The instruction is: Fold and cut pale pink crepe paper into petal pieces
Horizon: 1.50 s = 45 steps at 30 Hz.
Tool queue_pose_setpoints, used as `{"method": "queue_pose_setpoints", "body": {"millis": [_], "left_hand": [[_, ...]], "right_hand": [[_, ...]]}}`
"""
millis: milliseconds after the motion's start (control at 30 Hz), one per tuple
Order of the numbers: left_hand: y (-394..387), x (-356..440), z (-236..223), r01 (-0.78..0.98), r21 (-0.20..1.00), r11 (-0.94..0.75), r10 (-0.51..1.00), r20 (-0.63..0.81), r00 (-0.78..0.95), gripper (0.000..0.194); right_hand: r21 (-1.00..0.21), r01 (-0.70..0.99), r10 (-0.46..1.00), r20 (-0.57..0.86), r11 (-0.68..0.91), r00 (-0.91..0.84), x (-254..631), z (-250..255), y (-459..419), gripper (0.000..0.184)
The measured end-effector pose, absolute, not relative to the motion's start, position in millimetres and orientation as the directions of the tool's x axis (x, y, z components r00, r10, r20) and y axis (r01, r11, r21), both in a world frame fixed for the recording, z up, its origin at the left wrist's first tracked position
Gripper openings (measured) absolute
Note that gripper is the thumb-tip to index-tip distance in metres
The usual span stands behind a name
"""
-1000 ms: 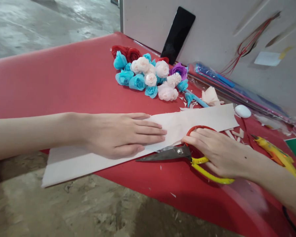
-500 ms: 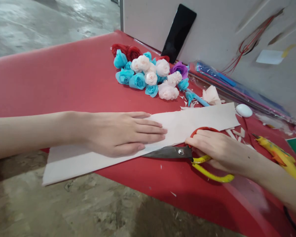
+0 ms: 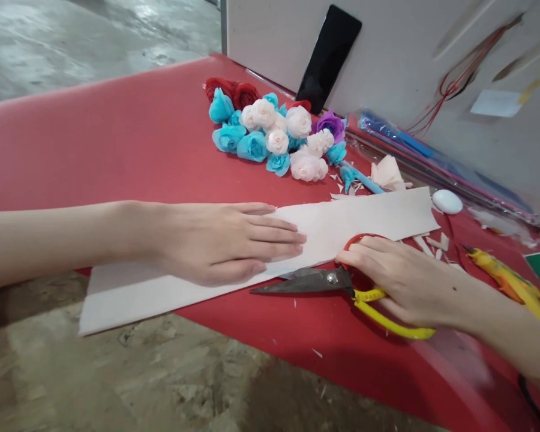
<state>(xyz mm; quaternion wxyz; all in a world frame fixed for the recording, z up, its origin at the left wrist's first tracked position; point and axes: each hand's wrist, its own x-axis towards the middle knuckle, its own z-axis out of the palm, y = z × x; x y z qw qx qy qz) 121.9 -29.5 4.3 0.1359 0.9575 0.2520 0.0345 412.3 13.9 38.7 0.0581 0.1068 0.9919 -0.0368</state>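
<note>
My left hand (image 3: pixel 227 240) lies flat, fingers stretched out, on a long pale folded strip of paper (image 3: pixel 364 217) that runs across the red table (image 3: pixel 117 138) and overhangs its front edge. My right hand (image 3: pixel 400 279) is closed round the red and yellow handles of a pair of scissors (image 3: pixel 317 281). The scissors' dark blades point left along the paper's near edge, just below my left fingertips.
A heap of paper roses (image 3: pixel 274 135), blue, white, red and purple, lies behind the strip. A black phone (image 3: pixel 328 57) leans on the white wall. A white egg-shaped object (image 3: pixel 447 201), paper scraps, wrapped coloured sheets (image 3: pixel 432 162) and a yellow glue gun (image 3: pixel 504 279) are at the right.
The scissors slid right along the paper's edge, then back left with the blades slightly apart. My left hand stayed flat on the strip.
</note>
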Motion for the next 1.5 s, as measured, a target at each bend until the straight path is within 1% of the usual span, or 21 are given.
{"method": "queue_pose_setpoints", "body": {"millis": [200,400,500,600,767,1000,1133,1300,1500], "left_hand": [[-31,123,6,0.482,0.254,-0.839,0.496,-0.012,0.868,0.049],[-29,124,5,0.475,0.313,-0.823,0.506,0.022,0.862,0.05],[-29,124,5,0.474,0.304,-0.826,0.504,0.024,0.863,0.05],[-30,123,6,0.485,0.298,-0.822,0.512,0.012,0.859,0.051],[-31,122,7,0.49,0.314,-0.813,0.521,0.016,0.854,0.052],[-30,123,6,0.49,0.267,-0.83,0.509,0.002,0.861,0.051],[-29,124,6,0.487,0.269,-0.831,0.507,0.007,0.862,0.052],[-30,124,6,0.481,0.267,-0.835,0.503,0.017,0.864,0.052],[-30,123,4,0.498,0.294,-0.815,0.517,-0.017,0.856,0.05]], "right_hand": [[-0.052,0.21,0.202,-0.129,0.976,-0.971,406,40,15,0.04],[-0.034,0.209,0.204,-0.119,0.977,-0.972,404,41,14,0.038],[-0.022,0.21,0.206,-0.119,0.977,-0.971,405,43,13,0.039],[-0.015,0.243,0.239,-0.135,0.97,-0.962,409,44,12,0.043],[-0.004,0.263,0.26,-0.131,0.965,-0.957,412,41,12,0.042],[-0.024,0.213,0.209,-0.103,0.977,-0.972,401,38,11,0.045],[-0.019,0.201,0.198,-0.092,0.979,-0.976,396,37,12,0.04],[-0.044,0.175,0.171,-0.082,0.984,-0.982,394,36,14,0.035],[-0.001,0.131,0.13,-0.071,0.991,-0.989,395,36,15,0.033]]}}
